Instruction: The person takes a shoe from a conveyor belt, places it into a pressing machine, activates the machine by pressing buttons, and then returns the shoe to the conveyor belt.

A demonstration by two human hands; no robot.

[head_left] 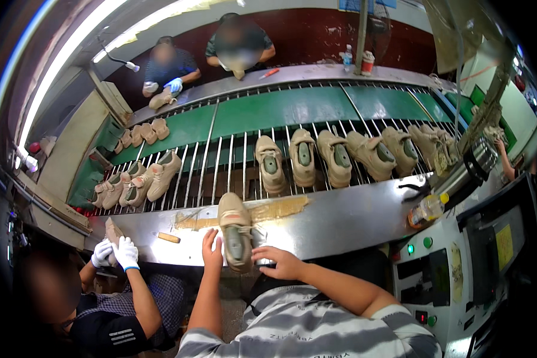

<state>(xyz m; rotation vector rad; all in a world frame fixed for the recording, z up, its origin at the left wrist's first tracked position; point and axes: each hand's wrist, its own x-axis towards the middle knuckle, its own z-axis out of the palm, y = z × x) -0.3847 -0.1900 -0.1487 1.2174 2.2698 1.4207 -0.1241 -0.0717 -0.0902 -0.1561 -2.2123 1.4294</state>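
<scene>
A beige lace-up shoe (235,216) with a grey-green shoe last in its opening lies on the metal ledge in front of me. Its toe points away and its heel juts past the near edge. Just left of the heel is my left hand (212,250), fingers raised and stretched out, with a narrow gap to the shoe. On the other side my right hand (279,262) is open, its fingertips at the shoe's side by the heel; whether they touch is hard to tell. A loose lace hangs on the shoe's right side.
Beige shoes stand on the roller conveyor (221,164) in a right group (303,156) and a left group (163,174). The ledge holds a tan-handled tool (169,237) and a yellow-capped bottle (428,210). A gloved co-worker (125,253) sits left; two people work opposite. A control panel (426,280) stands right.
</scene>
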